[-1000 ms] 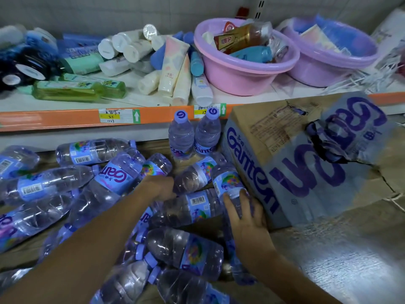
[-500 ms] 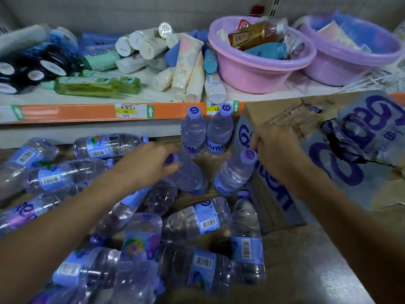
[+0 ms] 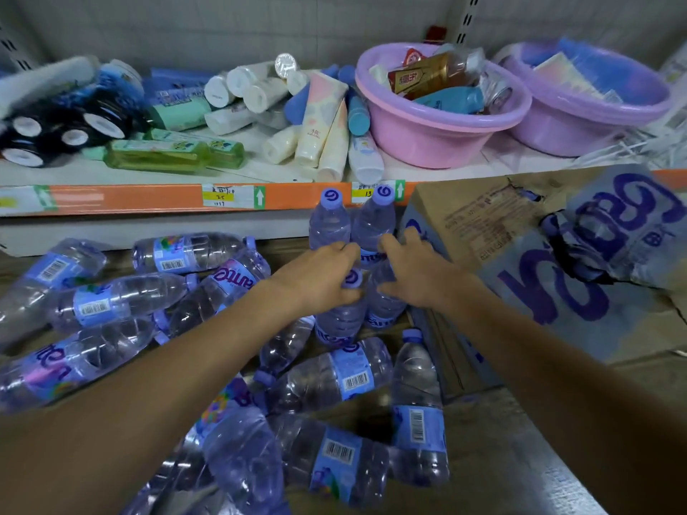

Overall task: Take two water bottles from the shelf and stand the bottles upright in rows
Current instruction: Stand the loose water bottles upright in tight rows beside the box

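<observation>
Two clear water bottles with purple caps (image 3: 329, 221) (image 3: 375, 217) stand upright at the back of the lower shelf, side by side. Directly in front of them stand two more bottles. My left hand (image 3: 319, 278) grips the left one (image 3: 340, 321) around its neck, its purple cap showing. My right hand (image 3: 416, 275) holds the right one (image 3: 384, 310) near its top, and its cap is hidden. Several other bottles (image 3: 327, 373) lie on their sides across the shelf, left of and below my hands.
A torn cardboard carton (image 3: 539, 276) with purple lettering stands right beside the upright bottles. The upper shelf with an orange edge strip (image 3: 148, 197) holds tubes, green bottles and two pink basins (image 3: 438, 131) (image 3: 591, 105) full of goods.
Both hands lifted a lying bottle each, carried them back and stood them upright in front of the two standing bottles. The hands came together near the carton.
</observation>
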`<control>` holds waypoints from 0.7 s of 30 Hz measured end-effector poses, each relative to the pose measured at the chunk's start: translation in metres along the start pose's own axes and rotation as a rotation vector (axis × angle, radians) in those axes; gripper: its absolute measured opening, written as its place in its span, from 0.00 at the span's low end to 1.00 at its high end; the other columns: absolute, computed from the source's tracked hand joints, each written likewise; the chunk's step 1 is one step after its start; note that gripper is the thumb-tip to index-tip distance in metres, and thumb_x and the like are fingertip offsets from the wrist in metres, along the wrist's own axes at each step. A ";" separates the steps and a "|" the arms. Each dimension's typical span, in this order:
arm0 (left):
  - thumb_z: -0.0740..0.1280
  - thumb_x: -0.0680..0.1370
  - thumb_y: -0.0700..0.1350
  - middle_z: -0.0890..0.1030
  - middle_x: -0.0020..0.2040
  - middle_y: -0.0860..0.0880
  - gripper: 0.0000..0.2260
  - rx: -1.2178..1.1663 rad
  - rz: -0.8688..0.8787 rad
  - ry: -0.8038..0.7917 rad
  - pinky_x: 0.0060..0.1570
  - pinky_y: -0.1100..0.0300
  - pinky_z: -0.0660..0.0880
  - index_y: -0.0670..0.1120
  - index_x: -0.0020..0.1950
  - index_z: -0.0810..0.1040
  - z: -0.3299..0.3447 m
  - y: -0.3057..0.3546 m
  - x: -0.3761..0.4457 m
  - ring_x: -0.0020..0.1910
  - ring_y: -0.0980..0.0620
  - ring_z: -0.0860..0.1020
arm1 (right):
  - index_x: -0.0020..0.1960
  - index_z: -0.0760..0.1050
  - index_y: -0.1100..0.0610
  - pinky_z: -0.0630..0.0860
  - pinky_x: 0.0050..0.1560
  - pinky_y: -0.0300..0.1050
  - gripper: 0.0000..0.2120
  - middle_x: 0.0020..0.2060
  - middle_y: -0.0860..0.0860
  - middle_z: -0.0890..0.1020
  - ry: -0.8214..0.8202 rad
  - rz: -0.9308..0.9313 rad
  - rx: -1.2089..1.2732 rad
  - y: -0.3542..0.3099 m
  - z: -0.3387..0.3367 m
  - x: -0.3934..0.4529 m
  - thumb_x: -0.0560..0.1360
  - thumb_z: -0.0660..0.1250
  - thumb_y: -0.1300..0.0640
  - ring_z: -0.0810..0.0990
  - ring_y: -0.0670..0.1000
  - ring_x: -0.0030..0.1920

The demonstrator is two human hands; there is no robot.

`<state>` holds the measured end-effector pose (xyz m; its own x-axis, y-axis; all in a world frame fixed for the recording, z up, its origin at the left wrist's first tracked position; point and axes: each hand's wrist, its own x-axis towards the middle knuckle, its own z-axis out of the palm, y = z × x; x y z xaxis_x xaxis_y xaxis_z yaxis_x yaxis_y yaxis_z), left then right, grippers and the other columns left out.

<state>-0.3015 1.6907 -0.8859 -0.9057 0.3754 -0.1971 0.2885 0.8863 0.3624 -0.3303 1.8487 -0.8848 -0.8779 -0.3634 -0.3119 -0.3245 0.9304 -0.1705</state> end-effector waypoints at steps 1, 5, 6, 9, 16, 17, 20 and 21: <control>0.65 0.75 0.50 0.72 0.53 0.42 0.13 0.004 0.004 -0.006 0.51 0.48 0.72 0.43 0.49 0.66 0.000 0.000 0.001 0.52 0.41 0.74 | 0.65 0.61 0.58 0.69 0.56 0.55 0.24 0.63 0.64 0.64 0.006 0.030 -0.001 0.000 0.001 -0.002 0.74 0.67 0.53 0.68 0.65 0.62; 0.64 0.76 0.49 0.71 0.52 0.43 0.12 -0.019 -0.030 0.084 0.50 0.50 0.70 0.42 0.50 0.68 -0.001 0.000 0.006 0.52 0.41 0.73 | 0.59 0.69 0.59 0.65 0.45 0.45 0.16 0.58 0.62 0.70 0.144 0.040 0.077 0.007 -0.009 -0.001 0.73 0.68 0.57 0.71 0.56 0.47; 0.64 0.76 0.49 0.71 0.53 0.43 0.13 -0.041 -0.044 0.117 0.49 0.50 0.70 0.41 0.52 0.68 -0.001 0.000 0.008 0.53 0.41 0.73 | 0.58 0.71 0.59 0.67 0.45 0.45 0.15 0.58 0.61 0.71 0.182 0.041 0.120 0.009 -0.013 0.001 0.73 0.68 0.58 0.72 0.56 0.48; 0.65 0.75 0.47 0.73 0.55 0.41 0.13 -0.116 -0.068 0.220 0.50 0.52 0.69 0.40 0.55 0.71 -0.004 0.000 0.016 0.54 0.42 0.73 | 0.57 0.74 0.60 0.71 0.51 0.48 0.15 0.57 0.61 0.71 0.267 0.021 0.177 0.013 -0.021 0.007 0.72 0.70 0.60 0.74 0.60 0.53; 0.63 0.76 0.45 0.72 0.59 0.38 0.14 -0.071 -0.162 0.301 0.47 0.54 0.67 0.37 0.57 0.71 0.005 0.008 0.042 0.55 0.39 0.73 | 0.65 0.69 0.58 0.71 0.55 0.49 0.18 0.61 0.62 0.69 0.251 0.010 0.066 0.022 -0.012 0.027 0.75 0.64 0.62 0.73 0.61 0.57; 0.64 0.76 0.45 0.72 0.59 0.38 0.14 -0.067 -0.169 0.297 0.48 0.53 0.69 0.37 0.58 0.71 0.007 0.008 0.045 0.55 0.39 0.74 | 0.66 0.68 0.58 0.71 0.54 0.48 0.19 0.61 0.62 0.69 0.252 0.006 0.065 0.023 -0.012 0.029 0.75 0.63 0.63 0.73 0.61 0.58; 0.66 0.75 0.47 0.73 0.58 0.38 0.17 -0.094 -0.149 0.245 0.51 0.52 0.70 0.37 0.58 0.71 0.009 0.007 0.051 0.56 0.40 0.74 | 0.68 0.65 0.59 0.71 0.56 0.52 0.23 0.63 0.62 0.68 0.253 0.022 0.080 0.021 -0.015 0.027 0.74 0.61 0.66 0.72 0.63 0.60; 0.68 0.74 0.48 0.73 0.56 0.39 0.20 -0.127 -0.135 0.224 0.49 0.54 0.69 0.37 0.59 0.70 0.006 0.005 0.049 0.55 0.42 0.73 | 0.69 0.64 0.59 0.72 0.56 0.54 0.24 0.64 0.63 0.68 0.276 0.025 0.072 0.019 -0.016 0.023 0.73 0.61 0.66 0.70 0.64 0.61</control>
<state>-0.3426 1.7152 -0.8997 -0.9833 0.1747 -0.0507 0.1322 0.8776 0.4608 -0.3626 1.8587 -0.8805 -0.9511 -0.3045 -0.0518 -0.2847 0.9293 -0.2354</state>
